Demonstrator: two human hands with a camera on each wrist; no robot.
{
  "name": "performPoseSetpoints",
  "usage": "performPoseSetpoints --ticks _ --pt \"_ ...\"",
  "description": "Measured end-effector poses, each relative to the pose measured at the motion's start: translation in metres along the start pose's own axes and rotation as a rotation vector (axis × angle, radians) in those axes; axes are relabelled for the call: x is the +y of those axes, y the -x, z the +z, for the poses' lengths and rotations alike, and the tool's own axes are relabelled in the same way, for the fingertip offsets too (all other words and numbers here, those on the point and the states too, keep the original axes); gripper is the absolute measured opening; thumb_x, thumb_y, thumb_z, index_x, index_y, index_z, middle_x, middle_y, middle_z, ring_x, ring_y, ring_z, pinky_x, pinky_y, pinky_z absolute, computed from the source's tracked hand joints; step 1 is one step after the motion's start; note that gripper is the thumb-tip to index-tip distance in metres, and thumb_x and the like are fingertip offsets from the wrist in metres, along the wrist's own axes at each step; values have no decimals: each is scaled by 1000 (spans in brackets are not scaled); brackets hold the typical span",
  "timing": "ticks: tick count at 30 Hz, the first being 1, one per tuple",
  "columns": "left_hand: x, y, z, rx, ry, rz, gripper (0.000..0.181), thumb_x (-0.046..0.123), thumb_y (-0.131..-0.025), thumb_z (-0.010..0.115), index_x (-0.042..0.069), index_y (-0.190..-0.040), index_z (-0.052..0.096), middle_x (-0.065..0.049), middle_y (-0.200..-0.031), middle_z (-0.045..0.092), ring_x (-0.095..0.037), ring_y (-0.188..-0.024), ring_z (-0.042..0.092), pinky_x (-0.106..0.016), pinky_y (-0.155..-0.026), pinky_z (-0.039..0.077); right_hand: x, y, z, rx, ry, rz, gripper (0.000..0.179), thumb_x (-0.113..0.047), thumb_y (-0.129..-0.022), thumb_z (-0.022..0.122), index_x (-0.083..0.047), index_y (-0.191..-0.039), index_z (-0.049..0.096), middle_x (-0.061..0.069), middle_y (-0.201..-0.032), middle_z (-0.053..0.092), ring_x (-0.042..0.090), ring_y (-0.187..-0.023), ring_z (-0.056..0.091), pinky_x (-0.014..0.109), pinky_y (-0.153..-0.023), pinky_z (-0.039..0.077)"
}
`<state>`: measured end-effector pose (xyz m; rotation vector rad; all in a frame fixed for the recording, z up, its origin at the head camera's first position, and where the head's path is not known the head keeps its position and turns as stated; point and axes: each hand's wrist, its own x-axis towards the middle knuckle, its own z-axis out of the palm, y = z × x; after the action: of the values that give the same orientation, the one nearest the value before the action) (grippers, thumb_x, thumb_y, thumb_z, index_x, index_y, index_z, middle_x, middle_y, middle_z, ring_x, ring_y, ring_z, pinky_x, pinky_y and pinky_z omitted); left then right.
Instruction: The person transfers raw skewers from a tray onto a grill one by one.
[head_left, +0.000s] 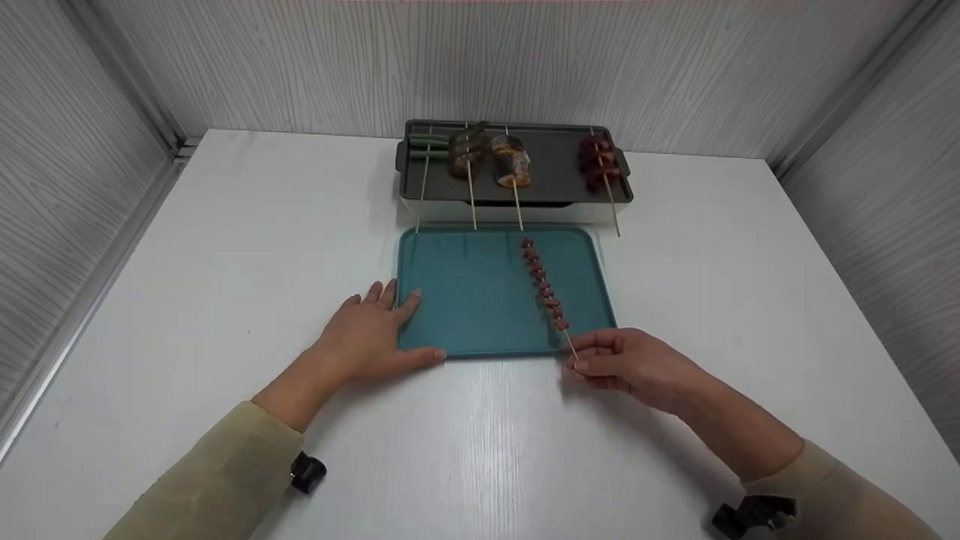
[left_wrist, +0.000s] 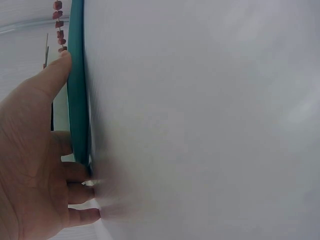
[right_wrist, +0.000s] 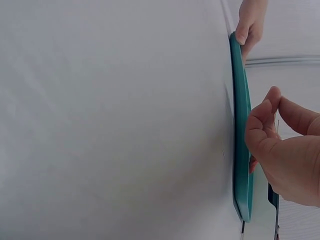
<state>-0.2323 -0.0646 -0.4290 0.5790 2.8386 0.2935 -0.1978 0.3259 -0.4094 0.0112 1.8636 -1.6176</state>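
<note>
A teal tray (head_left: 465,300) lies on the white table. My left hand (head_left: 366,336) rests at its near left corner with fingers spread; in the left wrist view the thumb (left_wrist: 57,70) touches the near rim. My right hand (head_left: 637,366), by the near right corner, pinches the bare lower end of a skewer between thumb and fingers. This skewer (head_left: 546,291) carries a row of small red meat pieces and slants across the tray's right side. Whether its meat touches the tray I cannot tell. In the right wrist view the right hand (right_wrist: 287,145) hides most of the skewer.
Behind the tray stands a dark rectangular grill plate (head_left: 555,165). On it lie a green vegetable skewer (head_left: 429,146), a brownish skewer (head_left: 469,154), a fish-like chunk skewer (head_left: 511,161) and a dark red skewer (head_left: 600,163). Their sticks overhang the near edge. Grey panels (head_left: 525,60) enclose the table.
</note>
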Motion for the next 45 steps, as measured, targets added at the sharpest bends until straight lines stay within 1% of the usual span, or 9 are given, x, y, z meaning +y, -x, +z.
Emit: performPoseSetpoints --ticks 8,15,18,24,28,31,39,42,45 --pt "0 1 -1 -1 -8 -1 105 81 -94 54 6 -165 35 -34 -167 27 -49 -156 24 -67 -121 27 -4 6 -4 -9 9 -11 52 -10 -103 71 12 -146 52 16 -122 72 21 -110 71 31 -98 57" --pt "-1 0 -2 -4 -13 2 107 82 -94 51 6 -166 34 -33 -167 27 -49 -156 24 -67 -121 27 -13 16 -11 -17 21 -52 53 -10 -104 70 13 -147 50 19 -124 70 21 -107 72 33 -100 56" --pt "-1 -1 -3 -6 -17 1 107 83 -94 50 6 -166 34 -34 -167 27 -49 -156 24 -67 -121 27 -17 20 -13 -16 36 -80 51 -10 -104 69 13 -146 50 17 -123 71 20 -106 72 31 -99 56" --pt "-1 0 -4 -1 19 -2 105 81 -94 54 6 -166 35 -34 -167 25 -49 -157 22 -67 -122 24 -27 24 -18 -19 40 -126 49 -10 -104 69 10 -146 52 10 -119 73 18 -104 72 31 -99 56" --pt "-1 1 -4 4 23 -1 104 80 -94 54 6 -165 36 -34 -167 26 -49 -157 23 -67 -122 25 -38 25 -21 -5 49 -152 45 -10 -105 68 7 -144 55 6 -115 75 18 -104 71 30 -98 56" --pt "0 1 -3 5 16 1 104 79 -94 55 6 -165 36 -34 -167 27 -49 -157 23 -67 -122 25 -50 25 -24 15 68 -171 43 -10 -106 67 6 -144 56 5 -117 74 18 -107 71 29 -98 56" --pt "2 0 -2 10 8 2 106 82 -93 54 6 -165 37 -34 -166 29 -49 -156 25 -67 -121 28 -84 13 -33 123 120 -185 42 -11 -107 66 2 -145 56 6 -118 72 18 -108 71 30 -98 56" --pt "1 0 -1 13 7 2 106 81 -93 55 5 -165 38 -34 -166 29 -50 -156 26 -67 -120 28 -96 5 -38 149 113 -197 43 -12 -107 66 1 -146 56 8 -119 71 20 -112 71 28 -99 55" --pt "1 1 -1 13 8 4 105 81 -93 55 5 -164 38 -34 -166 29 -50 -156 26 -67 -120 28 -106 -4 -44 166 76 -207 44 -14 -106 67 1 -146 56 9 -121 70 20 -112 71 27 -97 56"
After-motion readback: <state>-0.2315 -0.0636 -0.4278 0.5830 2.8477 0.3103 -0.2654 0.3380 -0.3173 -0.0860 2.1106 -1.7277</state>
